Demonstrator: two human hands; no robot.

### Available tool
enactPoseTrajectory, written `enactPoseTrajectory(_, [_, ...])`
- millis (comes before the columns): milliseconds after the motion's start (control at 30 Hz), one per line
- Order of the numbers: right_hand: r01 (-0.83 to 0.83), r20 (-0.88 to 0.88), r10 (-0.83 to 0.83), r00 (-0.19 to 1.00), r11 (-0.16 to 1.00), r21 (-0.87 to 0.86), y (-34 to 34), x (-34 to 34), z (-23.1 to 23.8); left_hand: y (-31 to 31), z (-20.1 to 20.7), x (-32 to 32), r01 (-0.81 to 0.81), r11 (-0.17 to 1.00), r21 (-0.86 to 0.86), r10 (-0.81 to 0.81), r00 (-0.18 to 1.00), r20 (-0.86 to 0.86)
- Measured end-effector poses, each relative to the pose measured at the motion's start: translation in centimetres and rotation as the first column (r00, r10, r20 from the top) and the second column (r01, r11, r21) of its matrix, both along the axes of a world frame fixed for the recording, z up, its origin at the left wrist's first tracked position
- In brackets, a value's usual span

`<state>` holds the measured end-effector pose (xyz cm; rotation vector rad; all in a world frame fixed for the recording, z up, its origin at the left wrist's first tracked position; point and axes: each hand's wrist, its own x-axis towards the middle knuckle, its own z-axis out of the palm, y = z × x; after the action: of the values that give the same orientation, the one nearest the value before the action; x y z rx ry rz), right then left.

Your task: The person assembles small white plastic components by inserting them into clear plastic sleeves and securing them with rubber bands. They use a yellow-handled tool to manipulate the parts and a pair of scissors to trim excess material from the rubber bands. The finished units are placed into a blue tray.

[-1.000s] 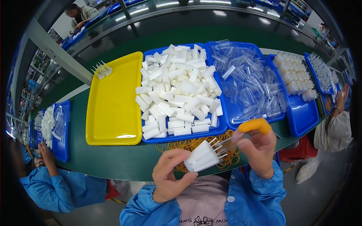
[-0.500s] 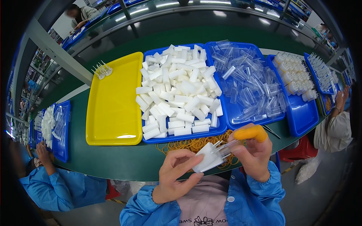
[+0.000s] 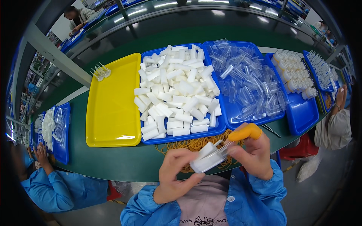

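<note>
In front of my chest, my left hand (image 3: 175,176) grips a small bundle of white foam blocks (image 3: 206,157), its thumb below and its fingers, slightly blurred, at the left end. A clear plastic sleeve (image 3: 221,151) lies along the bundle. My right hand (image 3: 252,151) pinches the sleeve's right end between thumb and forefinger. An orange finger cot (image 3: 246,132) covers that bent forefinger. A thin white stick (image 3: 218,142) juts from the bundle toward my right hand. How the parts fit inside one another is hard to make out.
Loose white blocks fill a blue tray (image 3: 170,139); clear sleeves lie in another (image 3: 235,122). A yellow tray (image 3: 113,113) holds a few stemmed white pieces (image 3: 100,72). Banded bundles (image 3: 294,71) stand at right. Rubber bands (image 3: 177,147) and tweezers (image 3: 272,130) lie near the edge. Co-workers sit both sides.
The bundle has turned in my hands, and one white block now stands apart at its top. My left fingers have slid back toward its left end; my right hand has shifted slightly left.
</note>
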<state>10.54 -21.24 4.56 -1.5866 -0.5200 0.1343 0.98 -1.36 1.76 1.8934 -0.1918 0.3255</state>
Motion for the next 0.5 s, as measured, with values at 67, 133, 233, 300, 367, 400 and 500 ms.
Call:
enactPoseTrajectory(67, [0.058,-0.049,-0.052,0.997,0.991,0.118,0.5,-0.4,-0.1,-0.4,-0.4,0.4,-0.041,0.955,-0.294,0.034,0.999,-0.031])
enactPoseTrajectory(133, [0.070,0.024,-0.072,0.997,0.995,0.078,0.5,-0.3,-0.3,0.1,-1.3,0.8,-0.022,0.912,-0.411,-0.005,0.998,-0.064])
enactPoseTrajectory(233, [0.068,0.084,-0.067,0.994,0.998,-0.012,0.4,-0.1,-0.1,0.0,-1.5,0.7,-0.012,0.835,-0.550,-0.075,0.988,-0.135])
enactPoseTrajectory(300, [0.050,0.128,-0.045,0.991,0.998,-0.043,0.2,0.0,-0.1,-0.3,-1.3,0.6,-0.006,0.676,-0.737,-0.134,0.982,-0.131])
enactPoseTrajectory(367, [0.023,0.192,-0.016,0.981,0.999,-0.035,-0.1,-0.1,-0.3,-0.4,-1.3,0.3,0.008,0.566,-0.824,-0.170,0.979,-0.108])
enactPoseTrajectory(400, [0.039,0.237,-0.030,0.971,0.999,-0.032,-0.2,-0.1,-0.4,-0.2,-1.5,0.1,0.020,0.552,-0.834,-0.177,0.980,-0.093])
enactPoseTrajectory(500, [0.102,0.342,-0.081,0.936,0.994,-0.044,-0.3,-0.1,-0.5,-0.4,-0.9,0.0,-0.048,0.537,-0.842,-0.159,0.975,-0.157])
